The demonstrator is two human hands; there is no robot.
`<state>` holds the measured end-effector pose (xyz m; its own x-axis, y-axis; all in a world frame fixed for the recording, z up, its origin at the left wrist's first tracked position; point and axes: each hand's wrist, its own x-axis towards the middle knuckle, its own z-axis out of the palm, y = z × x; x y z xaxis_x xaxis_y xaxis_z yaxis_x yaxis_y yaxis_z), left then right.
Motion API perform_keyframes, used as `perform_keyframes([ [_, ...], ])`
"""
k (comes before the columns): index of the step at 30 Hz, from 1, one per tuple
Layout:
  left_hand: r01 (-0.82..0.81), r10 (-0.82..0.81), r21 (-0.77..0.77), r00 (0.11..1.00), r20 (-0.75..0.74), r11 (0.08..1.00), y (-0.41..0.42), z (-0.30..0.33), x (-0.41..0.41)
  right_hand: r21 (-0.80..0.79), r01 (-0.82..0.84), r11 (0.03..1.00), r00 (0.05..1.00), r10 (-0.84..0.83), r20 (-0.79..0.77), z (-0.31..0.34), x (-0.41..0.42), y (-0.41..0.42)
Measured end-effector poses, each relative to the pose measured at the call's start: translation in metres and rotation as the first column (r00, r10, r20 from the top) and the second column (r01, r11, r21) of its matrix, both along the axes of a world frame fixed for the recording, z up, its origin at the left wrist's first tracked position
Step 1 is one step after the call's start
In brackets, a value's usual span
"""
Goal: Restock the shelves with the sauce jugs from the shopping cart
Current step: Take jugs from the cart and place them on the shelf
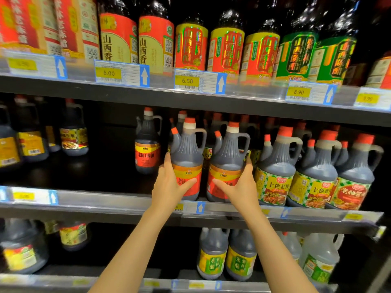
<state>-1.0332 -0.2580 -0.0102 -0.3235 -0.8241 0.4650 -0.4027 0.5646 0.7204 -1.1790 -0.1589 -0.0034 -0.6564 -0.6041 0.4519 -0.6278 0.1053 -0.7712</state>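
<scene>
Left hand (169, 185) and right hand (239, 185) each clasp a dark, red-labelled, orange-capped sauce jug (187, 157).

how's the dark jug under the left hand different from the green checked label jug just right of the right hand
The dark sauce jug with the red and orange label is gripped by the left hand; the dark sauce jug with the green checked label stands untouched, beside the right hand. The first has a white collar under its cap; the second's collar looks grey. Both are handled plastic jugs with red caps and side spouts, on the middle shelf.
</scene>
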Motion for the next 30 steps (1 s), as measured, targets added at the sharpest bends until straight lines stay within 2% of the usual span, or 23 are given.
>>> perform_keyframes([
  [2, -0.044, 0.051, -0.091, 0.996, 0.073, 0.995, 0.007, 0.001, 0.011, -0.057, 0.072, 0.996, 0.994, -0.076, -0.073, 0.003, 0.006, 0.010],
  [4, -0.102, 0.144, -0.245, 0.977, 0.160, 0.964, 0.014, 0.003, 0.028, -0.101, 0.153, 0.983, 0.958, -0.172, -0.231, 0.005, 0.015, 0.024],
  [5, -0.112, 0.185, -0.317, 0.961, 0.208, 0.942, 0.017, 0.004, 0.037, -0.068, 0.155, 0.986, 0.936, -0.168, -0.310, 0.005, 0.021, 0.029],
  [9, -0.077, 0.281, -0.474, 0.883, 0.376, 0.877, 0.030, 0.017, 0.072, 0.229, 0.068, 0.971, 0.835, 0.071, -0.546, 0.013, 0.048, 0.034],
  [13, -0.096, 0.429, -0.585, 0.775, 0.464, 0.805, 0.039, 0.032, 0.116, 0.281, 0.063, 0.958, 0.710, 0.155, -0.687, 0.024, 0.087, 0.026],
  [18, -0.153, 0.504, -0.597, 0.716, 0.482, 0.788, 0.039, 0.035, 0.204, 0.251, -0.090, 0.964, 0.678, 0.244, -0.694, 0.023, 0.167, -0.005],
  [20, -0.203, 0.575, -0.624, 0.662, 0.480, 0.755, 0.034, 0.030, 0.254, 0.264, -0.151, 0.953, 0.653, 0.297, -0.697, 0.021, 0.210, -0.018],
  [23, -0.320, 0.641, -0.578, 0.566, 0.519, 0.751, 0.036, 0.026, 0.336, 0.278, -0.232, 0.932, 0.610, 0.362, -0.705, 0.019, 0.283, -0.038],
  [27, -0.450, 0.747, -0.598, 0.445, 0.494, 0.664, 0.050, 0.021, 0.458, 0.267, -0.401, 0.876, 0.575, 0.468, -0.672, 0.017, 0.394, -0.063],
  [30, -0.510, 0.795, -0.609, 0.393, 0.463, 0.607, 0.060, 0.017, 0.552, 0.279, -0.515, 0.811, 0.529, 0.556, -0.641, 0.012, 0.486, -0.076],
])
